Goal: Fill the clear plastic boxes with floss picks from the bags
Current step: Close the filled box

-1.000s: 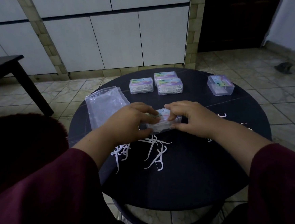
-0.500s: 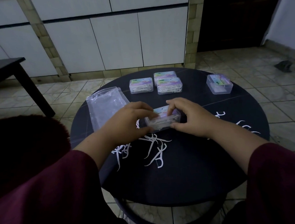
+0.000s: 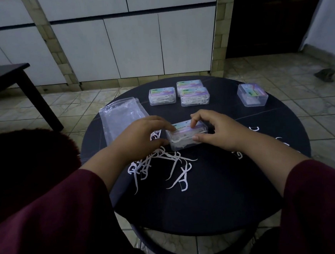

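Note:
A clear plastic box [image 3: 184,139] full of white floss picks stands at the middle of the round black table [image 3: 208,199]. My left hand [image 3: 141,139] grips its left end and my right hand [image 3: 217,131] grips its right end, with fingers pressing on its labelled lid. Loose floss picks [image 3: 165,165] lie in a pile just in front of the box, and a few more picks [image 3: 255,129] lie to the right. Three closed filled boxes [image 3: 194,96] sit at the back, with a fourth box [image 3: 252,94] at the back right. An empty clear bag [image 3: 122,118] lies at the left.
A dark side table [image 3: 8,79] stands on the tiled floor at the far left. White cabinet doors [image 3: 132,45] line the wall behind. A dark red cushion or knee [image 3: 25,168] sits at my left, close to the table's edge.
Both hands have shifted the box slightly away from me and to the right, and my fingers now press on its lid. The view has dropped a little.

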